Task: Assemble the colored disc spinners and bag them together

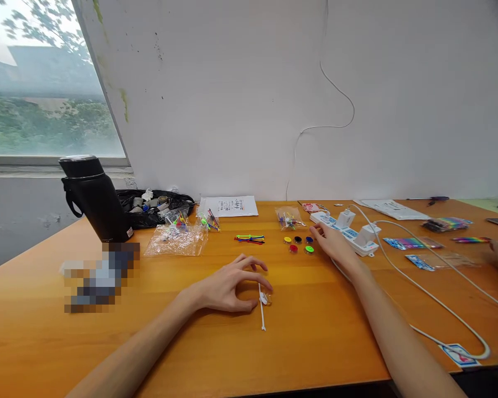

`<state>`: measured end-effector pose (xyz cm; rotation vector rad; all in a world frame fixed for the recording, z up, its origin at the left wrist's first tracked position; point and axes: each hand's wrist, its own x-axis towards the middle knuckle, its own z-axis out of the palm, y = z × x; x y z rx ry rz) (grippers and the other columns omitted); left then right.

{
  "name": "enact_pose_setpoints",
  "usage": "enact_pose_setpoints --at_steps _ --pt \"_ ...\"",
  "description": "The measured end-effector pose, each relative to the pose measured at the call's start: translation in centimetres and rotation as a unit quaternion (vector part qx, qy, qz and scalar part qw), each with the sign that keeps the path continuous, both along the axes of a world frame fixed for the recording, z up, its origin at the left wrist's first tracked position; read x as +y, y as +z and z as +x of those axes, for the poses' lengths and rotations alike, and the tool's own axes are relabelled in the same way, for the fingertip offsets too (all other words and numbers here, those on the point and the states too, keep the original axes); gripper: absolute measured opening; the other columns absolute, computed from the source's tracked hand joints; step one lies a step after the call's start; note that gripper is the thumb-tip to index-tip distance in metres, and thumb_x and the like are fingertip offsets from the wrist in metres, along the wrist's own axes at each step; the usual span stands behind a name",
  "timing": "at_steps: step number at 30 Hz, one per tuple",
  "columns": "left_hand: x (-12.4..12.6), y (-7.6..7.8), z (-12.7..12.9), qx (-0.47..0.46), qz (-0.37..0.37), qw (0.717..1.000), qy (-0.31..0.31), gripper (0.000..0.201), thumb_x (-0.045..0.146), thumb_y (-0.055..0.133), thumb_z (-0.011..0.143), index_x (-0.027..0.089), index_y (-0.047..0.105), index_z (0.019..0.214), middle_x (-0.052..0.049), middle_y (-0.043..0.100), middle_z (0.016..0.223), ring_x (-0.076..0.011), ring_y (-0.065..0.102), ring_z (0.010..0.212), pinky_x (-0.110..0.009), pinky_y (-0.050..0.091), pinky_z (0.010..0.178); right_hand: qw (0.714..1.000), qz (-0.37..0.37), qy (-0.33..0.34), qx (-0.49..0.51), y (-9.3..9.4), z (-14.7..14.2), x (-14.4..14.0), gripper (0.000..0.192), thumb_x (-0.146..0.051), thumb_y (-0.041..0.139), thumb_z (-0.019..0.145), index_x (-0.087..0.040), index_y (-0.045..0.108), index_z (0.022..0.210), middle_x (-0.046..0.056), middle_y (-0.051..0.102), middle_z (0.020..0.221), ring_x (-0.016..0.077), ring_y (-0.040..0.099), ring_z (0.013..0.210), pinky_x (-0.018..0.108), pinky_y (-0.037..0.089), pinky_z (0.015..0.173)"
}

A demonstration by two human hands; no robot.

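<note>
One slim white stick (262,318) is lying on the smooth, wood-grained orange surface (216,354), its near end flaring slightly, with a rounded white-and-clear piece (266,298) sitting along its length. The left hand (230,284) is arching over it, thumb and fingers standing apart; whether a fingertip is touching it, I cannot tell. Farther off, five glossy round discs (293,249) in yellow, black, blue, red and green are clustering beside the right hand (334,241), whose fingers are bending near the blue one; I cannot tell whether they are pinching anything. Thin coloured sticks (249,239) are forming a loose bundle. Behind, a crinkled transparent bag (289,216) is holding colourful pieces.
</note>
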<state>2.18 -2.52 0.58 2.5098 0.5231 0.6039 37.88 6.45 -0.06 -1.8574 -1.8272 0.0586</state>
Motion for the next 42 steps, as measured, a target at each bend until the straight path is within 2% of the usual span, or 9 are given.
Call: enact_pose_setpoints --at_steps 6,13,18,22,26,29,32,35,42 --pt "-0.2 -0.1 0.5 -0.022 -0.019 0.999 -0.016 0.029 0.017 0.065 0.084 0.029 0.073 0.110 -0.004 0.064 0.114 -0.0206 0.057 0.111 -0.034 0.039 0.105 0.998 0.057 0.003 0.000 0.4 -1.5 -0.2 0.033 -0.043 0.039 0.099 -0.019 0.063 0.100 0.007 0.072 0.087 0.0227 0.065 0.078 0.029 0.038 0.068" --pt "0.5 -0.6 0.5 -0.078 -0.136 0.985 0.071 0.026 0.042 0.062 0.091 0.024 0.071 0.106 -0.006 0.068 0.102 -0.0177 0.061 0.088 -0.027 0.045 0.077 0.990 0.124 0.055 0.041 1.5 -4.3 -1.4 0.039 -0.045 0.035 0.101 -0.021 0.064 0.091 0.005 0.071 0.082 0.0210 0.063 0.073 0.028 0.036 0.065" --pt "1.5 -0.8 0.4 -0.208 -0.284 0.928 0.122 0.031 0.047 0.061 0.090 0.019 0.066 0.102 -0.005 0.067 0.094 -0.0126 0.057 0.071 -0.026 0.043 0.068 0.972 0.131 0.142 0.131 2.0 -7.4 -2.7 0.044 -0.050 0.037 0.101 -0.020 0.063 0.082 0.003 0.067 0.074 0.0178 0.059 0.066 0.027 0.039 0.063" --pt "2.7 -1.1 0.2 -0.326 -0.371 0.858 0.138 0.029 0.046 0.067 0.086 0.018 0.060 0.089 -0.007 0.067 0.107 -0.0121 0.059 0.075 -0.026 0.045 0.069 0.943 0.114 0.236 0.204 2.8 -11.3 -3.4 0.046 -0.044 0.034 0.102 -0.019 0.062 0.075 0.004 0.064 0.073 0.0166 0.057 0.065 0.027 0.044 0.062" --pt "3.3 -1.6 -0.2 -0.387 -0.425 0.805 0.151 0.031 0.043 0.073 0.082 0.018 0.055 0.083 -0.005 0.065 0.105 -0.0125 0.059 0.081 -0.023 0.046 0.067 0.906 0.159 0.359 0.161 4.5 -15.1 -4.2 0.025 -0.022 0.047 0.096 -0.024 0.063 0.115 0.007 0.063 0.115 0.0199 0.059 0.105 0.033 0.050 0.086" --pt "3.3 -1.6 -0.4 -0.405 -0.439 0.791 0.133 0.029 0.042 0.071 0.083 0.018 0.056 0.084 -0.003 0.061 0.091 -0.0113 0.057 0.077 -0.022 0.046 0.067 0.883 0.186 0.420 0.094 4.7 -16.7 -4.7 0.031 -0.014 0.049 0.092 -0.028 0.064 0.116 0.006 0.057 0.127 0.0224 0.049 0.124 0.041 0.042 0.104" --pt "3.2 -1.4 -0.3 -0.413 -0.456 0.779 0.124 0.029 0.043 0.069 0.085 0.020 0.056 0.095 0.000 0.058 0.082 -0.0108 0.056 0.072 -0.021 0.044 0.062 0.885 0.161 0.421 0.121 3.6 -17.1 -5.1 0.023 -0.020 0.052 0.095 -0.027 0.066 0.111 0.008 0.061 0.118 0.0245 0.053 0.116 0.043 0.043 0.101" --pt "3.1 -1.3 -0.2 -0.423 -0.467 0.766 0.125 0.032 0.045 0.068 0.086 0.021 0.057 0.103 0.002 0.055 0.078 -0.0094 0.053 0.067 -0.019 0.040 0.056 0.880 0.070 0.429 0.192 2.2 -17.0 -5.5 0.021 -0.035 0.054 0.097 -0.025 0.066 0.111 0.008 0.067 0.108 0.0242 0.059 0.104 0.040 0.046 0.093" --pt "3.0 -1.5 -0.2 -0.459 -0.466 0.748 0.110 0.036 0.055 0.063 0.088 0.020 0.056 0.098 0.004 0.051 0.066 -0.0088 0.053 0.060 -0.019 0.038 0.057 0.805 -0.081 0.434 0.396 1.3 -18.3 -6.7 0.033 -0.045 0.056 0.097 -0.024 0.045 0.120 0.004 0.073 0.090 0.0209 0.069 0.090 0.038 0.050 0.087"
